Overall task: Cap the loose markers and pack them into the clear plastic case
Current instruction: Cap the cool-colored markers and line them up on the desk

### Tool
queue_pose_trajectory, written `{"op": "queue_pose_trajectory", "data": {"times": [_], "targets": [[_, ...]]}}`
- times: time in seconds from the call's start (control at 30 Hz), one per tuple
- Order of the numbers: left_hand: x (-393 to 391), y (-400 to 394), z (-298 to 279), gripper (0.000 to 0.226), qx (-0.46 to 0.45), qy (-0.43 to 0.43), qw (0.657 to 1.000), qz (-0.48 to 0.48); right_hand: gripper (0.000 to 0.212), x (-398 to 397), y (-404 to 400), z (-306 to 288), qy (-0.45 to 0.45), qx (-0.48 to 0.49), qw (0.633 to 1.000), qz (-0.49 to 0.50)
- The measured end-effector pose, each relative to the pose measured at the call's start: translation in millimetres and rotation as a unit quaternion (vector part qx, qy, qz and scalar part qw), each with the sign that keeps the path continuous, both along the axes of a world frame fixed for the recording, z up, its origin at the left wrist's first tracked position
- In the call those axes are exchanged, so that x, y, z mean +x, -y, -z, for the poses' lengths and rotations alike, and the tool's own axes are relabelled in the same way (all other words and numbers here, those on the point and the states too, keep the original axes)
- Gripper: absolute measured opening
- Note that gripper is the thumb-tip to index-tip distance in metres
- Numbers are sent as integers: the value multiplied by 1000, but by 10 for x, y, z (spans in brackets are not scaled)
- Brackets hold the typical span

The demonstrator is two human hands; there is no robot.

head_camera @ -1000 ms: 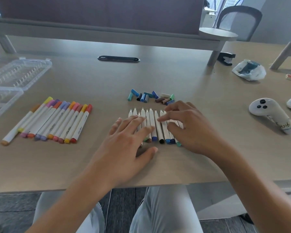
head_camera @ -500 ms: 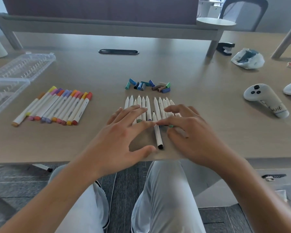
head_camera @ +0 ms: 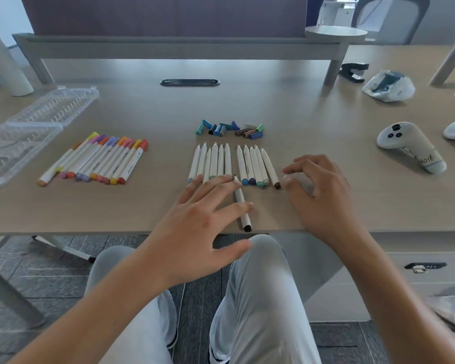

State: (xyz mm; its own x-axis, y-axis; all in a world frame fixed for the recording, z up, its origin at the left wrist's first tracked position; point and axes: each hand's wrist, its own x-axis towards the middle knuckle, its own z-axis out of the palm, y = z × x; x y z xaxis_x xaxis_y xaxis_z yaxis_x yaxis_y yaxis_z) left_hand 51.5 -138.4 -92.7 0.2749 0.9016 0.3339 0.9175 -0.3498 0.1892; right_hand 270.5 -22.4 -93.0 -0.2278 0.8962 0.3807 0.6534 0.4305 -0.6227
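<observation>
Resting with straight left hand point(head_camera: 195, 222) fingers on black marker point(head_camera: 241, 206) at 6 o'clock of uncapped row point(head_camera: 233, 164); right hand point(head_camera: 323, 190) loosely curled, empty; probably light, stiff, rollable; best pinched mid-barrel.

On the table point(head_camera: 313, 106), a row of uncapped markers point(head_camera: 231, 164) lies at the middle, side by side, tips pointing away. A cluster of caps point(head_camera: 229, 129) lies just behind the row. One marker point(head_camera: 241, 204) lies apart before the row, near the table's front edge, under the fingers of the left hand point(head_camera: 195, 219). The right hand point(head_camera: 323, 190) is just right of the row. A second row, of capped markers point(head_camera: 97, 160), lies well to the left. Left of and behind that row lies the open case point(head_camera: 29, 132). Two controllers point(head_camera: 410, 145) lie far right, with a bag point(head_camera: 388, 86) and a stapler point(head_camera: 353, 72) behind them.
</observation>
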Motion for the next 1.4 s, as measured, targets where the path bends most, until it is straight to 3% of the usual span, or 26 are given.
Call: {"op": "queue_pose_trajectory", "data": {"times": [0.13, 0.3, 0.37, 0.5, 0.73, 1.0, 1.2, 1.4], "targets": [[62, 125, 4, 58, 22, 31, 999, -30, 22, -60, 44, 14, 67, 15, 998, 4], [284, 15, -224, 53, 57, 102, 971, -210, 19, -13, 57, 11, 54, 19, 998, 8], [384, -53, -331, 42, 30, 112, 956, -269, 17, -5, 65, 7, 45, 18, 999, 5], [495, -145, -407, 35, -59, 46, 943, -324, 14, 26, 69, 14, 29, 16, 999, 0], [451, -85, -391, 21, -71, 37, 936, -341, 13, 30, 45, 24, 20, 19, 1000, 3], [315, 2, -449, 14, -64, 84, 930, -351, 16, 24, 36, 47, 22, 16, 1000, 1], [76, -160, -610, 11, -32, 212, 923, -319, 15, -55, -87, -9, 13, -24, 1000, -7], [-299, -634, -675, 9, -39, 356, 894, -271, 15, -413, -432, -296, 3, -33, 998, -46]]}}
